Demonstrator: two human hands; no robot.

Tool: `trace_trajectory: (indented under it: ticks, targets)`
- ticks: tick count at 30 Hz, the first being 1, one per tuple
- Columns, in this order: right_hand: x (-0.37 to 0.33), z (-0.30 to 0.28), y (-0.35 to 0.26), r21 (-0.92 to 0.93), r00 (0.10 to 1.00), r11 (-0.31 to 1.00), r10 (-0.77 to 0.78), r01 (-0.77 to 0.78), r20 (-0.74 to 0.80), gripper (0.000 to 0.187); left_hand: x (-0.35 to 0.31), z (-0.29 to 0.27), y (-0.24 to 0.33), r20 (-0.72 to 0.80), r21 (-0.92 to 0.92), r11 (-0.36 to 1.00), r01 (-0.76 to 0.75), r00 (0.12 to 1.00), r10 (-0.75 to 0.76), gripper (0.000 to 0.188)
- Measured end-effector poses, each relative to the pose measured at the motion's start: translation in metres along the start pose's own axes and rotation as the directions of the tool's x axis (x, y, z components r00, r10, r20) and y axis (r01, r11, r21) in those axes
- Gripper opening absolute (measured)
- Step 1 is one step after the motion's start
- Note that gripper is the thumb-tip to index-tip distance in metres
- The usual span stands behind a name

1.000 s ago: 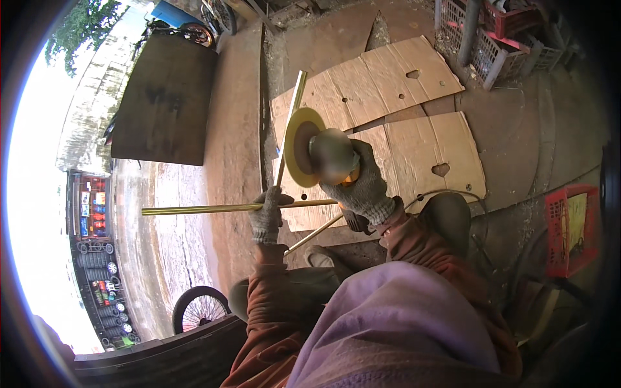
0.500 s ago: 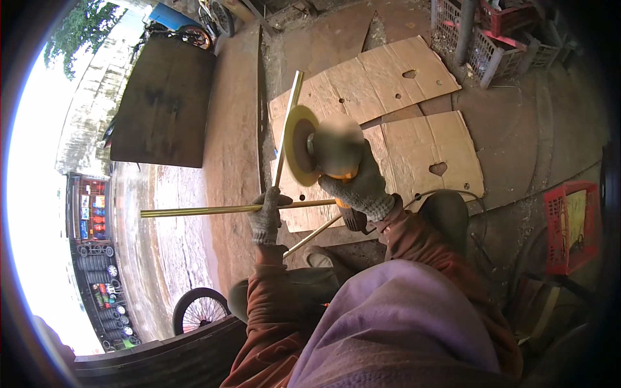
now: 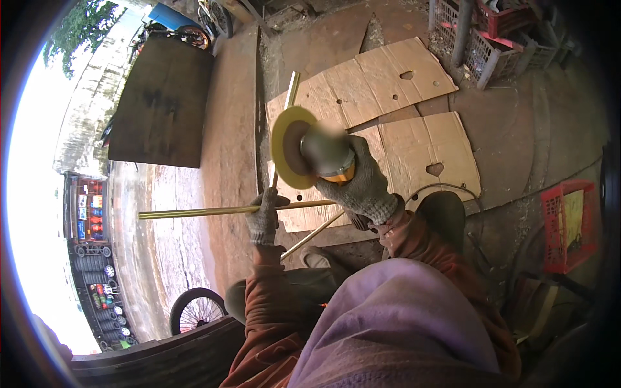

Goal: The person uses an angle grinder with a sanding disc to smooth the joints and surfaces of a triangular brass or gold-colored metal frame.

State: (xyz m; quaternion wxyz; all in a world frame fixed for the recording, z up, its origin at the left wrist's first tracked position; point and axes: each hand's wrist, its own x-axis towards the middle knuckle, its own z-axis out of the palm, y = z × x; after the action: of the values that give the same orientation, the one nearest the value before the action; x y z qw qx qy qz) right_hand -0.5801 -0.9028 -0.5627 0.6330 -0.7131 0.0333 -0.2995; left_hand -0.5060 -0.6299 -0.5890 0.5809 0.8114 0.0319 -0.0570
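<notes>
My right hand [image 3: 369, 184], in a grey knit glove, is wrapped round the orange-and-dark body of an angle grinder [image 3: 341, 176]. The grinder's large yellow-rimmed disc [image 3: 282, 147] is tilted and hides part of a slim brass-coloured bar [image 3: 292, 90] that slants away from me. Where this bar crosses a level brass-coloured bar [image 3: 187, 213], my gloved left hand [image 3: 264, 223] is closed around the metal. Another bar [image 3: 314, 234] runs diagonally below them, near my foot. A blurred patch covers the grinder's head. Whether the disc touches metal cannot be told.
Flattened cardboard [image 3: 424, 145] lies on the floor beyond the bars. A cable [image 3: 446, 186] curves past my right knee. Crates [image 3: 482, 64] stand at the far right, a red crate [image 3: 569, 226] nearer. A dark panel [image 3: 165, 103] and a spoked wheel [image 3: 197, 312] are on the left.
My right hand has turned the grinder slightly, and its disc has shifted left across the slanting bar, showing more of its face. My left hand keeps its grip at the bars' crossing.
</notes>
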Motion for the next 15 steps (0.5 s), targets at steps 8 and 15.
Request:
trace_trajectory:
  ticks: [8,15]
  targets:
    - [0.021,-0.018,-0.004,-0.126,0.998,0.990,0.065,-0.064,0.000,0.082,-0.008,-0.003,0.002,0.004,-0.075,0.997,0.000,1.000,0.001,0.041]
    - [0.018,-0.021,-0.013,-0.150,0.996,0.987,0.071,-0.063,0.052,0.081,-0.015,0.010,0.017,-0.043,-0.064,0.998,0.029,0.999,-0.032,0.040]
